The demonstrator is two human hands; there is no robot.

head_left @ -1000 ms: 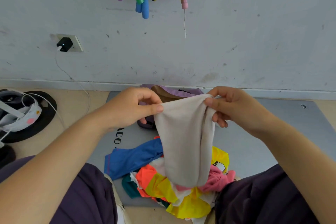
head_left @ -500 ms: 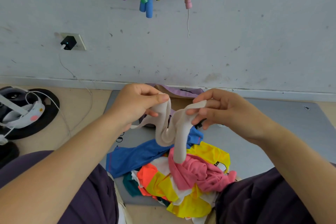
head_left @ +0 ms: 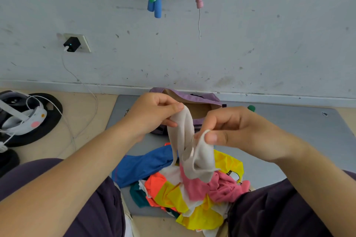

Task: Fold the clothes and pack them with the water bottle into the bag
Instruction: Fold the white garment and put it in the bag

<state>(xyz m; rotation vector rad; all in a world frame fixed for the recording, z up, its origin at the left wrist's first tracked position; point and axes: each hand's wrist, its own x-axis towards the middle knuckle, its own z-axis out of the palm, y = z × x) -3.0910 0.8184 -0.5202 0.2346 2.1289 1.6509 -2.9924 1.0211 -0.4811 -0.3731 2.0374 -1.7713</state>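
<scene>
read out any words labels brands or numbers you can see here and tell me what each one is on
Nothing can be read in full.
Grey mat: black printed marks at its left edge beside the left hand, mostly hidden, unreadable.
Yellow garment: a black and white print at its right edge, too small and crumpled to tell whether it is text.
Black charger: only a small light, no label visible.

No text reads clearly; black marks on the grey mat (head_left: 289,131), just left of the left hand (head_left: 152,115), are mostly covered; a black print on the yellow garment (head_left: 229,163) is illegible.
</scene>
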